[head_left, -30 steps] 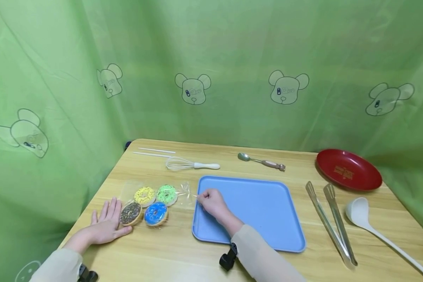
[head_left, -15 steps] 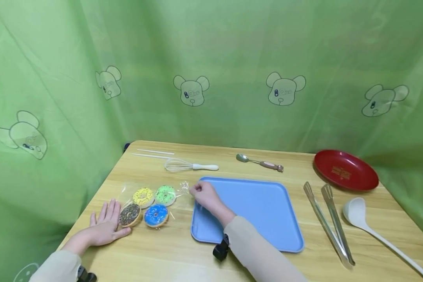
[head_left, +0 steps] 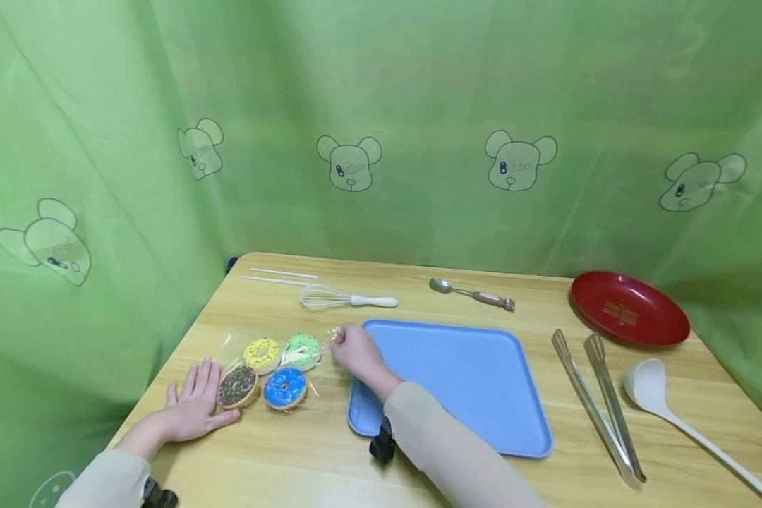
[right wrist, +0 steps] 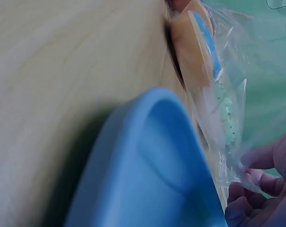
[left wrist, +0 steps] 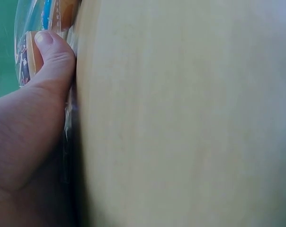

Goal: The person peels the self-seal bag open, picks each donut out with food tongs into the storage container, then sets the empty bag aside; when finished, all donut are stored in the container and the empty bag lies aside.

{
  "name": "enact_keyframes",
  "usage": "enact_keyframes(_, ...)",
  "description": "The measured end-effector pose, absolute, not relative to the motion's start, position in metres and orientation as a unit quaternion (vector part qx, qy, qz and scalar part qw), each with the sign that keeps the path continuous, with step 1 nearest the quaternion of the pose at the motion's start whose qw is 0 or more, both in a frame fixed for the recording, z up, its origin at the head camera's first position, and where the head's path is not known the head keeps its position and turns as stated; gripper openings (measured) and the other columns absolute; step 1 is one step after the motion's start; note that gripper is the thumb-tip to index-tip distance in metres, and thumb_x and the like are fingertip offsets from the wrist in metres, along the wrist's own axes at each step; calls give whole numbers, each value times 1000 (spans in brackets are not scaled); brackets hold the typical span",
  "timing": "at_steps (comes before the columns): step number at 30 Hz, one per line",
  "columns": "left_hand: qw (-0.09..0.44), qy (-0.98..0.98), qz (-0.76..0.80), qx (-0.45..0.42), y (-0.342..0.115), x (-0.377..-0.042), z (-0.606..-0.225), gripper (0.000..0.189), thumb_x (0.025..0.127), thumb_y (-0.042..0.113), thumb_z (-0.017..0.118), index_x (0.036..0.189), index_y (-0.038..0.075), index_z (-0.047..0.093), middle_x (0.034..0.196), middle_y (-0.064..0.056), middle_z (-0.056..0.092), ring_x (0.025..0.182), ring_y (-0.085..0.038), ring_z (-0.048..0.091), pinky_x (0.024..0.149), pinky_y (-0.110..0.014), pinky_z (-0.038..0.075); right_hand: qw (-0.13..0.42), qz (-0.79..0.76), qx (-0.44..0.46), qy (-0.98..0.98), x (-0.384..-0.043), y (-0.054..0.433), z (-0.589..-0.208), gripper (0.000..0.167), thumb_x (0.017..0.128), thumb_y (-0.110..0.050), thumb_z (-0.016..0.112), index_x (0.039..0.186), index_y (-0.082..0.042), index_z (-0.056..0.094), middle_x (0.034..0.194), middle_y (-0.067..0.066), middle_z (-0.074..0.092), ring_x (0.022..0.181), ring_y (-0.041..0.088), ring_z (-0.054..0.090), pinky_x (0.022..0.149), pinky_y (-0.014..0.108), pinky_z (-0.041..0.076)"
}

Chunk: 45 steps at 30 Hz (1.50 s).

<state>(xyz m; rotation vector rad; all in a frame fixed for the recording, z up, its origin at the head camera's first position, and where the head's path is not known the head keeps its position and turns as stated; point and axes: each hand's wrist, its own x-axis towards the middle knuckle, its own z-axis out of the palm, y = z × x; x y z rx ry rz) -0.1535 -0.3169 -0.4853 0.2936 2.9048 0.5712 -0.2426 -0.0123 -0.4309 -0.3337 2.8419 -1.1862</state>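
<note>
A clear plastic bag [right wrist: 235, 54] lies on the table with several toy donuts inside. In the head view these are a yellow donut [head_left: 262, 354], a green donut [head_left: 303, 350], a chocolate-brown donut [head_left: 238, 385] and a blue donut [head_left: 285, 388]. My left hand [head_left: 195, 406] rests flat and spread over the bag's left edge, beside the brown donut. Seen from the left wrist, its thumb [left wrist: 50, 52] is against a donut's side through the plastic. My right hand [head_left: 355, 351] pinches the bag's gathered right end, above the corner of a blue tray [head_left: 457, 384].
Behind the bag lie a white whisk [head_left: 349, 299] and two white sticks [head_left: 279, 280]. A spoon [head_left: 473, 293] is behind the tray. To the right are metal tongs [head_left: 597, 409], a pale ladle [head_left: 649, 386] and a red plate [head_left: 629, 308]. A green curtain [head_left: 419, 197] encloses the table.
My right hand has moved left, from over the tray's left edge toward the donuts, with the bag's end in its fingers; the plastic there is more bunched. My left hand has stayed put.
</note>
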Motion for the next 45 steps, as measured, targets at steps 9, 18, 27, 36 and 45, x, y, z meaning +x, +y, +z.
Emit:
enact_keyframes(9, 86, 974, 189, 94, -316, -153, -490, 112, 81, 70, 45, 140, -15, 2, 146, -34, -10, 131, -50, -14, 91, -63, -28, 47, -516, -56, 854, -251, -1, -442, 17, 79, -1, 55, 64, -9, 49, 57, 0, 45, 49, 12, 41, 42, 22, 35)
enact_keyframes(18, 84, 974, 190, 91, -316, -152, -491, 111, 81, 69, 46, 140, -14, 2, 146, -34, -9, 131, -51, -13, 92, -64, -26, 79, -591, -1, 803, -256, 16, -442, 12, 81, -2, 54, 70, -7, 51, 58, 8, 52, 44, 13, 43, 40, 21, 36)
enact_keyframes(27, 85, 972, 196, 93, -316, -149, -483, 111, 81, 68, 47, 141, -13, 1, 146, -34, -9, 132, -50, -14, 91, -64, -27, 129, -631, 5, 765, -258, 29, -442, 12, 83, -5, 57, 71, -5, 55, 66, 8, 57, 52, 14, 50, 45, 22, 44)
enact_keyframes(36, 92, 970, 198, 103, -319, -150, -482, 110, 83, 68, 46, 141, -12, -2, 146, -32, -12, 132, -49, -15, 93, -67, -22, 164, -631, 6, 758, -260, 39, -447, 10, 85, -8, 60, 82, 2, 62, 66, 7, 59, 51, 12, 51, 45, 20, 44)
enact_keyframes(45, 112, 965, 208, 113, -334, -153, -474, 101, 87, 60, 47, 143, -9, 0, 145, -35, -11, 130, -52, -15, 90, -71, -19, 190, -604, -29, 773, -253, 36, -439, 10, 84, -7, 59, 78, 1, 61, 66, 8, 59, 50, 13, 52, 44, 21, 42)
